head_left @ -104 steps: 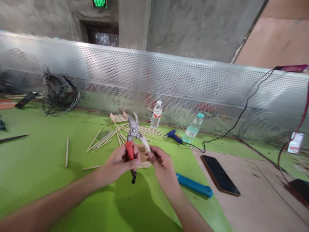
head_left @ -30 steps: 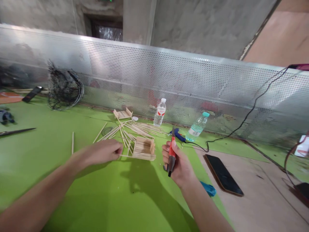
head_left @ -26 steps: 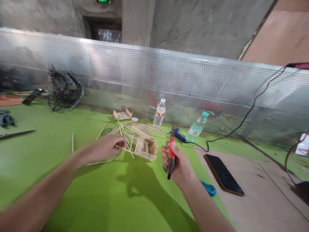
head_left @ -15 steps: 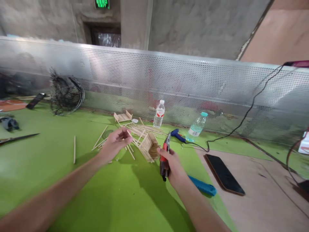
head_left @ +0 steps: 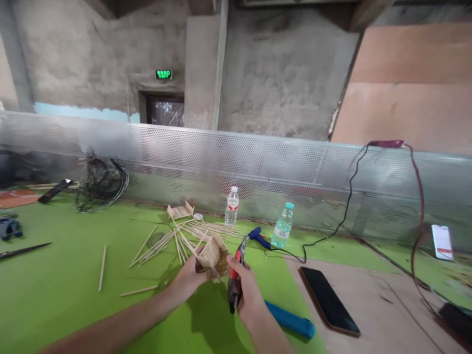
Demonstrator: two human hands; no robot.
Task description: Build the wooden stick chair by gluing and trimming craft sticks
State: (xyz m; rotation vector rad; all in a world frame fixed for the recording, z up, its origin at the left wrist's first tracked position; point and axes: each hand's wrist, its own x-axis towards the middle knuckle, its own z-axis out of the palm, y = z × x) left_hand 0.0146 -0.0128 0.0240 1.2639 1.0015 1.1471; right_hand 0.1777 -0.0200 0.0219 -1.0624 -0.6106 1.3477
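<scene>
My left hand (head_left: 196, 271) is closed around the lower left side of a small box-like model made of wooden sticks (head_left: 211, 253). The model is tilted, with its hollow side turned toward my right hand (head_left: 248, 290). That hand grips a pair of red-handled pliers (head_left: 236, 273), their metal jaws pointing up. My right thumb is close to the model's right edge; I cannot tell whether it touches. Behind the model lies a loose pile of wooden sticks (head_left: 210, 228), with a second small stick piece (head_left: 181, 211) at its back left.
Two water bottles, one white-capped (head_left: 232, 209) and one green-capped (head_left: 283, 228), stand before a perforated metal screen (head_left: 273, 167). A blue glue gun (head_left: 259, 238) lies between. A blue tool (head_left: 291, 319) and a phone (head_left: 328, 300) lie right; scissors (head_left: 25, 250) and coiled wire (head_left: 103, 182) left.
My left hand has gone from a pinch beside the model to holding its lower left side, and the model is more tilted. The pliers stay in my right hand. My view has tipped upward.
</scene>
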